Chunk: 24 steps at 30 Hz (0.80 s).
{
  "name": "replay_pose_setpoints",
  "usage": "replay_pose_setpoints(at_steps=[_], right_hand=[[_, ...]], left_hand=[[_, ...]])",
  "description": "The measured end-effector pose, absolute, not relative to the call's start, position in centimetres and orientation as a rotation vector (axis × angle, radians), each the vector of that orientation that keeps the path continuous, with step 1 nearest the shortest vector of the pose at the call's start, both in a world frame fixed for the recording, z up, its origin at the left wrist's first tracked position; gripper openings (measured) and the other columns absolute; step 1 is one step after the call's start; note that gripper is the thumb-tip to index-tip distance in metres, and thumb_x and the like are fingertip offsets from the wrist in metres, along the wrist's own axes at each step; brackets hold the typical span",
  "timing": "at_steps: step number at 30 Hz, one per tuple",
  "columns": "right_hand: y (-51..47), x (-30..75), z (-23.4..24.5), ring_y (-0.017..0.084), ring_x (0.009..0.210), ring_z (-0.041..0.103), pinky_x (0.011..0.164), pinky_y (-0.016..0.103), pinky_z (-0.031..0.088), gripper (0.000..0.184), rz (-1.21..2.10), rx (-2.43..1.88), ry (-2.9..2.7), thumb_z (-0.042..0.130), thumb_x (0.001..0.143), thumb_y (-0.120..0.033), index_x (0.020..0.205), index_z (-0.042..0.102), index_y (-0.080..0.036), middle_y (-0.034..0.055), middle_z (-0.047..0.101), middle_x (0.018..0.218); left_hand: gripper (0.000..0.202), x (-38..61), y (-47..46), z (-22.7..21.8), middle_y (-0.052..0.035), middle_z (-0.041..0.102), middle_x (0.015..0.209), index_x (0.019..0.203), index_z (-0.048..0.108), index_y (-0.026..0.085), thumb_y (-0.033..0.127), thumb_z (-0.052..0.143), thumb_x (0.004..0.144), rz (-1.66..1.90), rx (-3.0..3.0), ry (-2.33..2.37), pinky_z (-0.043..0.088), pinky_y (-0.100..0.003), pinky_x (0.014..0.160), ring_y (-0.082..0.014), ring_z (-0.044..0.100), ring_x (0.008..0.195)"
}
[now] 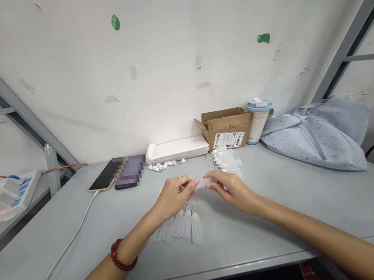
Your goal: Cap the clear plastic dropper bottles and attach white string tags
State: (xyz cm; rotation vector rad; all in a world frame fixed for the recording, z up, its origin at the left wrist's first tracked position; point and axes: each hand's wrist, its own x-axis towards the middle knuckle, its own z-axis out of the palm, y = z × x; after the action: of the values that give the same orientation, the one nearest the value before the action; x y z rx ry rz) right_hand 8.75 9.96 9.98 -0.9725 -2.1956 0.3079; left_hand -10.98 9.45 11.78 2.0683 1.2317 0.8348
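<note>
Above the middle of the table, my left hand (175,194) pinches a small translucent squeeze bottle (203,182) lying sideways between my hands. A thin white cord or tube shows by its fingers. My right hand (230,189) has its thumb and fingertips curled around the bottle's other end. Just below my left hand lies a row of similar translucent bottles (196,229) with thin white tubes at their tops; my wrist partly covers the row. Behind my right hand is a second group of bottles (225,158) with white tubes. Several small white caps (163,165) lie beyond my left hand.
At the back stand a white stack (181,148), an open cardboard box (228,130) and a lidded cup (257,124). A pale blue patterned bag (313,142) lies right. Two phones lie left, one with a white cable (72,245). A power strip (17,197) sits further left.
</note>
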Motion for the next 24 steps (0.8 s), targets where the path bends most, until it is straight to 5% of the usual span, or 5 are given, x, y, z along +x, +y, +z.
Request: replay_pose_setpoints(at_steps=[7,14,24], right_hand=[[11.9,10.2,10.1,0.02,0.079,0.058,0.066,0.03,0.046,0.023,0.023,-1.021,-2.14,0.041,0.092,-0.028,0.109,0.055,-0.019,0.0092,0.061,0.09],[15.3,12.8,9.9,0.026,0.091,0.054,0.078,0.039,0.045,0.027,-0.077,-1.233,-2.051,0.042,0.089,-0.024,0.109,0.059,-0.016,0.0108,0.062,0.093],[17.6,14.5,8.8,0.026,0.09,0.053,0.081,0.039,0.042,0.027,-0.073,-1.323,-2.108,0.043,0.086,-0.02,0.101,0.065,-0.014,0.0119,0.064,0.093]], left_hand=[[0.034,-14.4,13.4,11.1,-0.0031,0.065,0.073,0.072,0.061,0.016,0.037,0.04,0.087,0.857,2.208,1.423,0.044,-0.024,0.062,-0.0158,0.058,0.068],[0.031,-19.5,17.4,8.6,-0.0129,0.061,0.105,0.096,0.063,0.013,0.021,0.035,0.084,0.695,2.595,1.71,0.043,-0.039,0.09,-0.0253,0.055,0.101],[0.032,-19.5,17.5,8.2,-0.0108,0.061,0.105,0.097,0.062,0.015,0.013,0.035,0.08,0.561,2.646,1.59,0.044,-0.038,0.092,-0.023,0.057,0.1]])
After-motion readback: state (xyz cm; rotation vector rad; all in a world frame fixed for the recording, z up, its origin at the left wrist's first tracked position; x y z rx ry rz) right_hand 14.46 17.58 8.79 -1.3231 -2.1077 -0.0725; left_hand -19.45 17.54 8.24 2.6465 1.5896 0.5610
